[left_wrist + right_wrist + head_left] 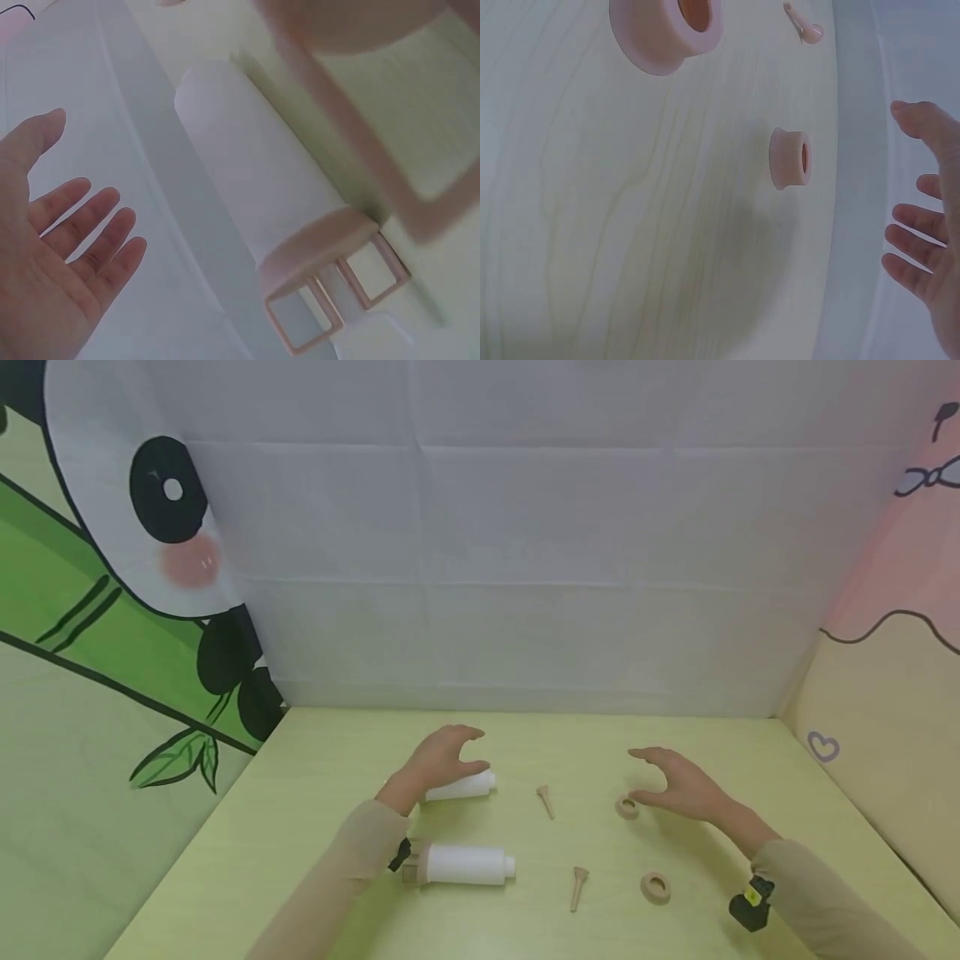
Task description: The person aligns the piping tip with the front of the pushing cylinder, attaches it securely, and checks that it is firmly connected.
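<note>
On a pale wood-grained table (555, 743), nearest the wearer and short of the fingers, lies a row of three: a white cylinder (465, 866) on its side, nearer than the left fingers, with a tan framed end and a narrow tip; a golf-tee-shaped peg (577, 889) midway between the two sets of fingers; a tan ring (654, 897) nearer than the right thumb, its hole showing; farther off, a second row repeats this: the far cylinder (459, 787), partly hidden below the left hand (442, 757); the far peg (546, 802), in the gap between the hands; the far ring (624, 814), just beside the right hand (678, 789) at its thumb; both hands are released, fingers loosely spread, grasping nothing; the matched order suggests pieces sorted by kind, cylinders pointing toward the pegs, perhaps for easy reach; beyond all the fingertips rises a white cloth backdrop (525, 527).
</note>
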